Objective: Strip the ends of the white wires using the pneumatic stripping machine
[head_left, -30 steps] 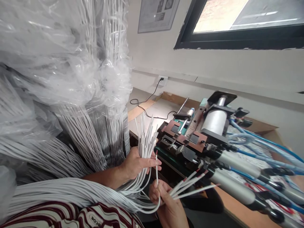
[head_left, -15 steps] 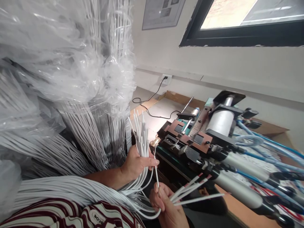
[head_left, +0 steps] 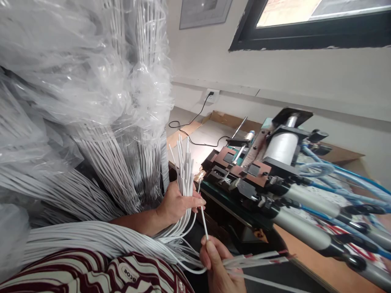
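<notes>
- Clear plastic bags [head_left: 91, 73], left of the machine [head_left: 247, 171], hold hanging bunches of white wires; the film makes their number hard to tell.
- The left hand [head_left: 177, 203], just left of the machine, is closed around an upright wire bundle [head_left: 185, 167].
- The right hand [head_left: 218, 260], below the machine, pinches a single wire [head_left: 203, 215] whose tip reaches the machine's left edge. It also grips stripped wires [head_left: 259, 258] pointing right.
- The frame edge cuts off the right hand's wrist.

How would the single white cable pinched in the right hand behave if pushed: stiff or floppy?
Probably stiff over a short span: the cable stands straight above the right hand. Longer runs likely flop: below the hand it seems to loop. Likely light: a pinch carries it.
</notes>
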